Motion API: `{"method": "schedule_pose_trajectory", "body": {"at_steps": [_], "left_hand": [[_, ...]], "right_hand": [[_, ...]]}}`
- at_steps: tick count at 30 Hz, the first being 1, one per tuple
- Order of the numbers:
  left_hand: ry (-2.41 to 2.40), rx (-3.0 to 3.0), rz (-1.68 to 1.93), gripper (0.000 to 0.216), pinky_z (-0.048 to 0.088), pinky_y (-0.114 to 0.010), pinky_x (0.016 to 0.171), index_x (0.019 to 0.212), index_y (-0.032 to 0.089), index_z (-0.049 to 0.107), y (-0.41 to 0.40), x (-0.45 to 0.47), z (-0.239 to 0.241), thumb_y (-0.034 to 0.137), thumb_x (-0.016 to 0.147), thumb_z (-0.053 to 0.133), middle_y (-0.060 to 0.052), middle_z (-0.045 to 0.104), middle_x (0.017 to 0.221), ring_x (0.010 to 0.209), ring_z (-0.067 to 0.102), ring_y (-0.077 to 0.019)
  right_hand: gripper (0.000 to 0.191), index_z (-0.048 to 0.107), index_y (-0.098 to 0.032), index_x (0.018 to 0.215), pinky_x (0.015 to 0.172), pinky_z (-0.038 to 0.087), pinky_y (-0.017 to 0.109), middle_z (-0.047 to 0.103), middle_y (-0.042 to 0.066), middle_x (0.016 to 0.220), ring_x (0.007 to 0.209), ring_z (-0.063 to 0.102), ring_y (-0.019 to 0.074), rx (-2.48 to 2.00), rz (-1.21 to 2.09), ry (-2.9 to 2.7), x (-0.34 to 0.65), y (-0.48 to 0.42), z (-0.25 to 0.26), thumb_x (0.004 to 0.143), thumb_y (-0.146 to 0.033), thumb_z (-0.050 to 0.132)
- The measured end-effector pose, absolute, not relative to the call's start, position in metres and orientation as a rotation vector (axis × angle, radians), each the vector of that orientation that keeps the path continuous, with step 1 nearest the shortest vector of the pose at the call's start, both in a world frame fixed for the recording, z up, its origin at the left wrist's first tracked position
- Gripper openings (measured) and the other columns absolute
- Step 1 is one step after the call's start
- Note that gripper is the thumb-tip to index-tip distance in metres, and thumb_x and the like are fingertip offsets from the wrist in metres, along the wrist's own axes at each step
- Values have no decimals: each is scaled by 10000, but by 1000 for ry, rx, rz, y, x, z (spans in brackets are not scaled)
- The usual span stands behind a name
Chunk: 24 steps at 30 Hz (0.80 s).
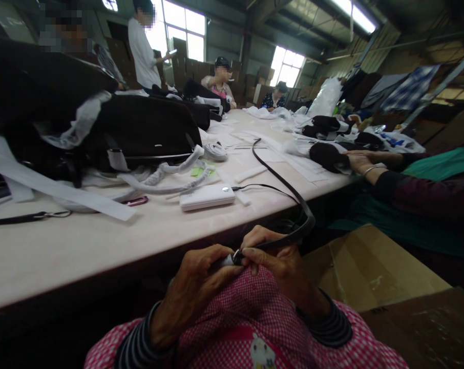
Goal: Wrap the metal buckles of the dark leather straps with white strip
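Both hands meet above my lap, just off the table's near edge. A small metal buckle (237, 256) sits between them, with a bit of white wrapping beside it. My left hand (201, 277) is closed on the buckle and the wrapped part. Pinched in my right hand (278, 261) is the end of a black strap (303, 210) where it meets the buckle. From there the strap arcs up over the table edge, its far tip lying on the tabletop. Whether the strap is threaded through the buckle I cannot tell.
A white power bank (207, 197) with a black cable lies on the table (201, 230). Large black bags (140, 125) are piled at the left, with wrapped straps. A co-worker's hands (360, 161) rest on a black item at right. Cardboard boxes (362, 261) stand below.
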<state>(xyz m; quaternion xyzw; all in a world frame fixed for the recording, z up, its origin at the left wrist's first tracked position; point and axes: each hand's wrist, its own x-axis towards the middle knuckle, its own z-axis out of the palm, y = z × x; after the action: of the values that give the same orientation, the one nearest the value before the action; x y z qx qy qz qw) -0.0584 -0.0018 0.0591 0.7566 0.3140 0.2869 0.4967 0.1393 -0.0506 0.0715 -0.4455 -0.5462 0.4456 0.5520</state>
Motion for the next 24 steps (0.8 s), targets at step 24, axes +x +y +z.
{"method": "schedule_pose_trajectory", "body": {"at_steps": [24], "left_hand": [[815, 1856, 733, 268, 490, -226, 712, 1065, 231, 755, 6, -55, 55, 430, 886, 753, 18, 772, 894, 787, 682, -166]], "right_hand": [[214, 689, -161, 779, 530, 485, 219, 659, 8, 656, 564, 599, 126, -1150, 997, -1209, 128, -40, 66, 887, -334, 755]]}}
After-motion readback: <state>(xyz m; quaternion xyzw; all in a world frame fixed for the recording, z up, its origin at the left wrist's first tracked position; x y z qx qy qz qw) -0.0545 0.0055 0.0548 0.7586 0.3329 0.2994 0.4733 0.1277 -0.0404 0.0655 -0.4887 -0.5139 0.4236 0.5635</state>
